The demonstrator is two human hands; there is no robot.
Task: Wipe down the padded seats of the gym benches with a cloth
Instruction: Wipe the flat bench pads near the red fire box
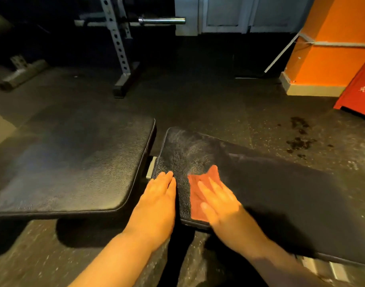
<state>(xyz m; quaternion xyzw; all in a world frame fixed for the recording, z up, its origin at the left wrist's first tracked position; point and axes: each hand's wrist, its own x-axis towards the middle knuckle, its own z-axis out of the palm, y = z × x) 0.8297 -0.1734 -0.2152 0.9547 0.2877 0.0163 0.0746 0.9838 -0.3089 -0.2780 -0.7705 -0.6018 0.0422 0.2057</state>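
A red cloth (200, 195) is pressed flat on the right black pad (270, 183) near its front edge by the right hand (221, 206), fingers straight and slightly spread. The left hand (159, 201) is laid beside it, fingers together, at the pad's corner. A second pad (74, 162) is seen left; a rack (119, 48) behind.

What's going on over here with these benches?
A person is cleaning gym bench pads. Their right hand presses flat on a reddish cloth lying on the right-hand black pad, near its close edge. The left hand rests with straight fingers on that same pad's left edge, by the gap between the two pads. Pale smears show on the pad beyond the cloth. The left-hand pad has neither hand on it. A rack with a barbell stands behind.
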